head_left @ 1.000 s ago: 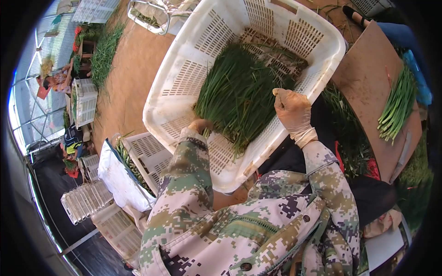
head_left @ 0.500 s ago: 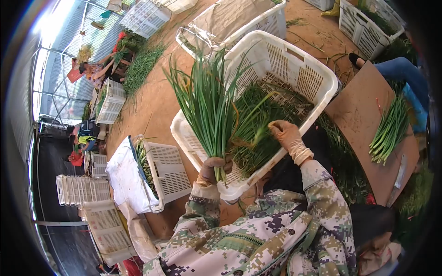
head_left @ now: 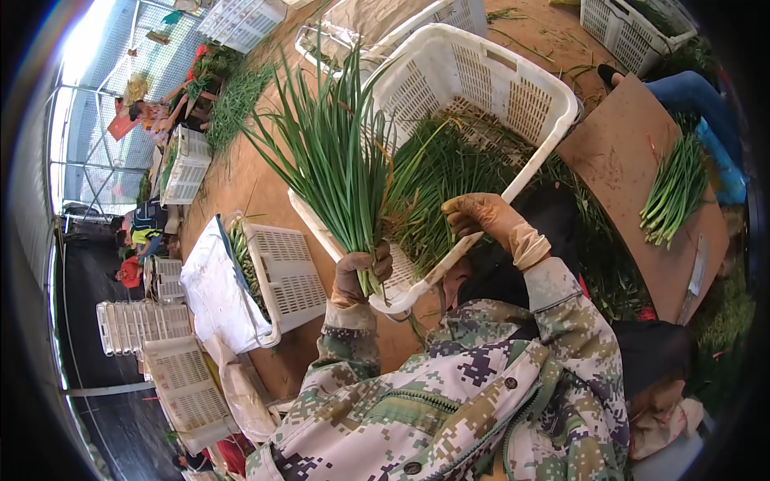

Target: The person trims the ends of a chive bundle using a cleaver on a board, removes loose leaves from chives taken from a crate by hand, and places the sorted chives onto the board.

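Note:
My gloved left hand (head_left: 359, 275) is wrapped round the pale lower ends of a bunch of long green stalks (head_left: 341, 172), held upright over the near left side of a white slotted crate (head_left: 553, 84). Loose green leaves (head_left: 457, 172) lie inside that crate. My gloved right hand (head_left: 475, 216) is over the crate's near right rim, its fingers curled, and whether anything thin is between them is too small to tell. On a brown board (head_left: 613, 152) to the right lies another bunch of green stalks (head_left: 675, 188).
A knife (head_left: 696, 276) lies on the board's near edge. Beside the board is a person's leg in blue (head_left: 694, 92). At left stand a crate (head_left: 293, 272) with a white sack (head_left: 216, 289) and stacked crates (head_left: 188, 385). Other people (head_left: 152, 116) are at far left.
Since a second ago, my left hand has come up out of the crate with the bunch. Over the last half second the bunch has shifted slightly left and my right hand has moved back toward the rim.

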The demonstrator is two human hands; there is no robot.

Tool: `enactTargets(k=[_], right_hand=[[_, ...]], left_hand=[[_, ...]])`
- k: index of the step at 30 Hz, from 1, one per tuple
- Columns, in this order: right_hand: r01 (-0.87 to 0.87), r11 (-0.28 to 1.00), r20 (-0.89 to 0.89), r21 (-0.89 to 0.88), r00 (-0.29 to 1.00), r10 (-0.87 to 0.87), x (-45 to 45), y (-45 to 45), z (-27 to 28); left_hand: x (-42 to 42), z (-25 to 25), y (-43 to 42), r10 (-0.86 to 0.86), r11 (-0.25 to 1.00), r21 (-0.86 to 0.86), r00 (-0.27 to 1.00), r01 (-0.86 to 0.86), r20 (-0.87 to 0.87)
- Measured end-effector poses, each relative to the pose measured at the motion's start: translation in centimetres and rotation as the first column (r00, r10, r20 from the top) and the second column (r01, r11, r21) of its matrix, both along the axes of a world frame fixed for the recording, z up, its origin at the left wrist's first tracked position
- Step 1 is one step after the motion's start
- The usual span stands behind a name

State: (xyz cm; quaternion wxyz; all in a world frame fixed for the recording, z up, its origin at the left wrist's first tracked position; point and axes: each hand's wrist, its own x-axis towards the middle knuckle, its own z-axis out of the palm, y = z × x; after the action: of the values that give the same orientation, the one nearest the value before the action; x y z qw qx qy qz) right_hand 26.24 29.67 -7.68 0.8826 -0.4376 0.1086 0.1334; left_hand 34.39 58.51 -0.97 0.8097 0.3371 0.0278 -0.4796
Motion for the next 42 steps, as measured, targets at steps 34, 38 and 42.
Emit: enactTargets(k=[34,38,42], right_hand=[[0.892,0.062,0.854,-0.448,0.447,-0.266,-3.6,-14.1,25.9],[0.887,-0.095,0.89,-0.451,0.438,-0.128,-4.9,-16.5,25.4],[0.835,-0.163,0.847,-0.525,0.493,-0.2,-8.2,-20.3,22.4]], left_hand=[[2.1,19.1,-30.2,-0.184,0.941,0.101,0.241,0.322,0.953],[-1.2,22.5,-33.1,-0.199,0.943,0.104,0.284,0.316,0.938],[-3.5,18.2,-38.6,-0.076,0.97,0.082,-0.036,0.23,0.996]])
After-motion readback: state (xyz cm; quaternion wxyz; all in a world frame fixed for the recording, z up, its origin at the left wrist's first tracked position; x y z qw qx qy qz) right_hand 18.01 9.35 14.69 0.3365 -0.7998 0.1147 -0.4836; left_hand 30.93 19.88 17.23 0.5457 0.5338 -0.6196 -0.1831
